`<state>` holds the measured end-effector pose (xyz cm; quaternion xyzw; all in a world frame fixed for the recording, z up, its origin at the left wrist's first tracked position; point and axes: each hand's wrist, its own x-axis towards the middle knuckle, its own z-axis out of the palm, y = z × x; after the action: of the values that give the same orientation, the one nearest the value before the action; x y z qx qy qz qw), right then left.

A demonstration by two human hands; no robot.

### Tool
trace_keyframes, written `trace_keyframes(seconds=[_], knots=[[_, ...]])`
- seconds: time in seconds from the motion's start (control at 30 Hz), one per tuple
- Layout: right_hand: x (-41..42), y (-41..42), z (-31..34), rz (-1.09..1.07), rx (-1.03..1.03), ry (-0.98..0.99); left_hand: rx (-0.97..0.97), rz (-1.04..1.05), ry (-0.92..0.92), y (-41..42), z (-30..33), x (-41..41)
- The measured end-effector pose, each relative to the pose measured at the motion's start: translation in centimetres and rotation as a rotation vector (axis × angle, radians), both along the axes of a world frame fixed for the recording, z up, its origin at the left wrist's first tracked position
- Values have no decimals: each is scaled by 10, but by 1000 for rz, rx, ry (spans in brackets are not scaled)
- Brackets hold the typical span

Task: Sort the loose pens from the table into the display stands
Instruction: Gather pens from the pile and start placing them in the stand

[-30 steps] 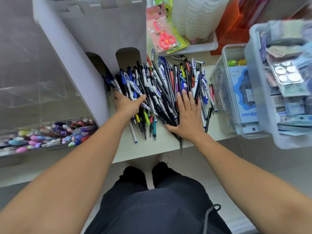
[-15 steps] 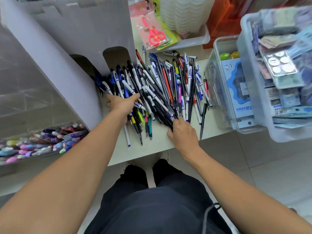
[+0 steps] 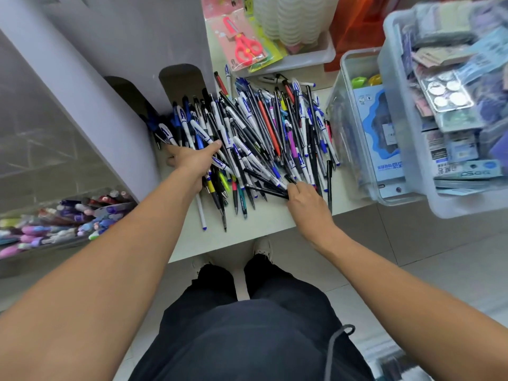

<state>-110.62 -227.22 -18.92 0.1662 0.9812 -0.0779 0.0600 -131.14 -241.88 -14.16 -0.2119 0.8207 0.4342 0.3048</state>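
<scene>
Grey slanted display stand [image 3: 90,86] far left with coloured pens already in its clear lower tray [image 3: 55,224], so it reads as the sorting target. Next, left hand [image 3: 192,158] lies on the near-left edge of the loose mixed pen heap [image 3: 255,138] on the pale table [image 3: 247,229], thumb out, fingers hidden, likely bracing the heap. Right hand [image 3: 305,199] at the heap's near edge pinches several black pens [image 3: 264,188] in curled fingers, probably pulling them out as one kind.
</scene>
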Motion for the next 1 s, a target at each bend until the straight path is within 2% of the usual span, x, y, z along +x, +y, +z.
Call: trace_keyframes(seconds=[0.27, 0.6, 0.87, 1.0], knots=[[5, 8, 4, 73, 63, -19, 14, -5, 3, 0, 3, 2], [-15, 47, 43, -20, -72, 64, 2, 32, -18, 2, 3, -4], [-72, 77, 56, -196, -274, 58, 6, 27, -34, -2, -6, -11], [-92, 74, 52, -404, -310, 64, 21, 23, -41, -3, -10, -14]])
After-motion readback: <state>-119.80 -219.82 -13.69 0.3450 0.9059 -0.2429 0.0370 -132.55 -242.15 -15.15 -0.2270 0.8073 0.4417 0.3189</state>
